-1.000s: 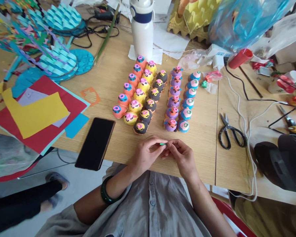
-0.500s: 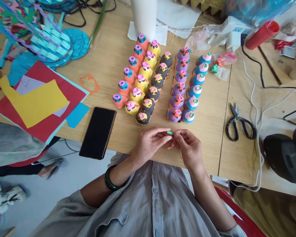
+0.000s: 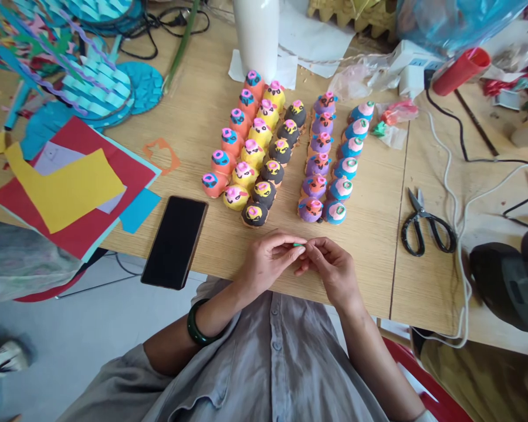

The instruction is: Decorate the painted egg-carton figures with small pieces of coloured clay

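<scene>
My left hand (image 3: 266, 258) pinches a small green piece (image 3: 298, 244) between thumb and fingertips, at the front edge of the table. The fingertips of my right hand (image 3: 334, 266) are pressed together against the same piece, touching my left fingertips. Beyond my hands stand rows of small painted domes: orange (image 3: 215, 183), yellow (image 3: 236, 197), black (image 3: 254, 215), purple (image 3: 310, 209) and blue (image 3: 335, 212). Each dome carries small coloured shapes on top. The blue ones have pink caps, several with a green ring.
A black phone (image 3: 175, 242) lies left of my hands, beside coloured paper sheets (image 3: 77, 190). Black-handled scissors (image 3: 427, 225) and white cables (image 3: 455, 205) are at the right. A white cylinder (image 3: 257, 41) stands behind the domes. A person's clothed leg (image 3: 24, 264) shows at left.
The green piece shows less between my fingertips, and my hands have drawn closer together. The view has shifted slightly, and the shod foot under the table at left is out of sight.
</scene>
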`<state>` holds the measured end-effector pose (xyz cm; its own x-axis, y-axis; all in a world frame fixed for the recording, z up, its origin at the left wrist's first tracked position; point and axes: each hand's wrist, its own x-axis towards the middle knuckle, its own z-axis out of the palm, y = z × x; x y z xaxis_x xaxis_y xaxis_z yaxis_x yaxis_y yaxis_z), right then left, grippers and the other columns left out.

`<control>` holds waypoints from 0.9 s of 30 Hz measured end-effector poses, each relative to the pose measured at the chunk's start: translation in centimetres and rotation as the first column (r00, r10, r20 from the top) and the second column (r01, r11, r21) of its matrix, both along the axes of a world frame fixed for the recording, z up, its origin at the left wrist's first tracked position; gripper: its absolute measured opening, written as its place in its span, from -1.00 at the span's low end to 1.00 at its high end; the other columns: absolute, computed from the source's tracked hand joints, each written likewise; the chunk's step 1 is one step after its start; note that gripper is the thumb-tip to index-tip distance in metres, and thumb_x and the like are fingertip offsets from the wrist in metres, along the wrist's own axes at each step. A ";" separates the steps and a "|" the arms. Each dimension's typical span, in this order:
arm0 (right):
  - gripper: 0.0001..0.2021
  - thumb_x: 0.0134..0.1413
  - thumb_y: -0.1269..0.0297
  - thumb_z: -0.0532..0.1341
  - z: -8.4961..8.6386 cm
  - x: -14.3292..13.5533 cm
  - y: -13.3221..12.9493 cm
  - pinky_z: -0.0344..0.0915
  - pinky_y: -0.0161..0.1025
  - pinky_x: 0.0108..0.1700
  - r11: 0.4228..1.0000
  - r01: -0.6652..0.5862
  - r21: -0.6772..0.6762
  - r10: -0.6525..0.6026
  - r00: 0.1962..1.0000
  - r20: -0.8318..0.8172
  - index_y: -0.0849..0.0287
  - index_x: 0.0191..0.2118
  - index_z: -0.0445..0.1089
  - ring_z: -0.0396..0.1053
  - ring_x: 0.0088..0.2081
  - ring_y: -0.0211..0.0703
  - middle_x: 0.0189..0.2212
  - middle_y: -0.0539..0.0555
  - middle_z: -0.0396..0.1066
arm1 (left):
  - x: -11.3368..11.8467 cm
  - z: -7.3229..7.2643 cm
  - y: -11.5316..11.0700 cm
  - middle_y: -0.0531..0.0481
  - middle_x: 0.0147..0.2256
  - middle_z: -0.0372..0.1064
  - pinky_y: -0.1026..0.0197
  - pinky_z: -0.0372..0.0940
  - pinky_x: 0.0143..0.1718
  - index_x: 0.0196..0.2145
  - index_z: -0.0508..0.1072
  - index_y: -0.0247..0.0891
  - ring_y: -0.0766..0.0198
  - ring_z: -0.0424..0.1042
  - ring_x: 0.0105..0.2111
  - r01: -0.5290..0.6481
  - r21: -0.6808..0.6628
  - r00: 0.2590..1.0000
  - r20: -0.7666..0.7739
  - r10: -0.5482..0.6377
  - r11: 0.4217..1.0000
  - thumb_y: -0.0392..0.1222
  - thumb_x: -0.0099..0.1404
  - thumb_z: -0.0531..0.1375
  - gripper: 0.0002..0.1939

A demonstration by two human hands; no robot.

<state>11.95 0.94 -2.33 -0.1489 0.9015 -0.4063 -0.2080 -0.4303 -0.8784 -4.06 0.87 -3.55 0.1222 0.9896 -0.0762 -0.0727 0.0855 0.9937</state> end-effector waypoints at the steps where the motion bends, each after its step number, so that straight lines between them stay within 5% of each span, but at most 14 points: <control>1: -0.73 0.09 0.07 0.42 0.0 0.0 0.0 0.54 -0.27 -0.47 1.000 -0.002 -0.005 0.002 1.000 -0.007 0.18 -0.33 0.49 0.43 -0.53 -0.29 -0.46 -0.01 0.48 | 0.0 0.0 0.0 -0.08 -0.23 0.55 0.31 0.53 -0.22 -0.19 0.63 -0.29 0.30 0.58 -0.27 0.001 0.004 1.000 -0.009 -0.001 1.000 -0.19 0.35 0.30 -0.85; 6: -0.73 0.08 0.07 0.43 0.1 0.0 0.0 0.55 -0.27 -0.46 1.000 0.005 -0.022 -0.006 1.000 -0.007 0.17 -0.31 0.50 0.43 -0.53 -0.29 -0.47 -0.02 0.48 | 0.0 0.0 -0.1 -0.12 -0.15 0.56 0.28 0.54 -0.18 -0.08 0.61 -0.27 0.25 0.59 -0.21 -0.017 -0.005 1.000 -0.013 0.017 1.000 -0.18 0.33 0.32 -0.77; 12: -0.72 0.07 0.06 0.43 0.1 0.0 0.0 0.55 -0.30 -0.46 1.000 -0.005 -0.031 0.003 0.999 -0.050 0.19 -0.34 0.51 0.43 -0.53 -0.31 -0.45 -0.02 0.49 | 0.0 0.0 -0.1 -0.08 -0.25 0.54 0.34 0.53 -0.24 -0.17 0.61 -0.31 0.31 0.59 -0.29 -0.004 0.074 0.997 -0.079 0.010 0.997 -0.24 0.37 0.28 -0.86; 19: -0.65 0.10 -0.03 0.38 0.3 0.3 0.0 0.51 -0.31 -0.47 0.998 -0.045 -0.043 0.045 0.999 0.021 0.20 -0.37 0.49 0.45 -0.57 -0.29 -0.53 -0.01 0.48 | -0.2 0.0 0.1 -0.08 -0.23 0.56 0.38 0.49 -0.21 -0.14 0.61 -0.28 0.32 0.57 -0.22 0.052 0.277 0.974 -0.227 0.013 0.960 -0.37 0.35 0.26 -0.84; 27: -0.65 0.10 -0.03 0.39 0.2 0.2 0.1 0.53 -0.30 -0.50 0.998 -0.053 -0.036 0.054 0.998 0.017 0.20 -0.37 0.48 0.44 -0.56 -0.29 -0.52 -0.02 0.48 | -0.1 0.2 0.1 -0.07 -0.27 0.54 0.39 0.46 -0.28 -0.18 0.60 -0.31 0.32 0.55 -0.27 0.032 0.284 0.959 -0.278 0.050 0.958 -0.31 0.38 0.26 -0.90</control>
<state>12.15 1.03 -2.13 -0.1886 0.8775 -0.4409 -0.1679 -0.4712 -0.8659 -4.12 0.96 -3.35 0.1276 0.9758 0.1776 0.2116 -0.2017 0.9563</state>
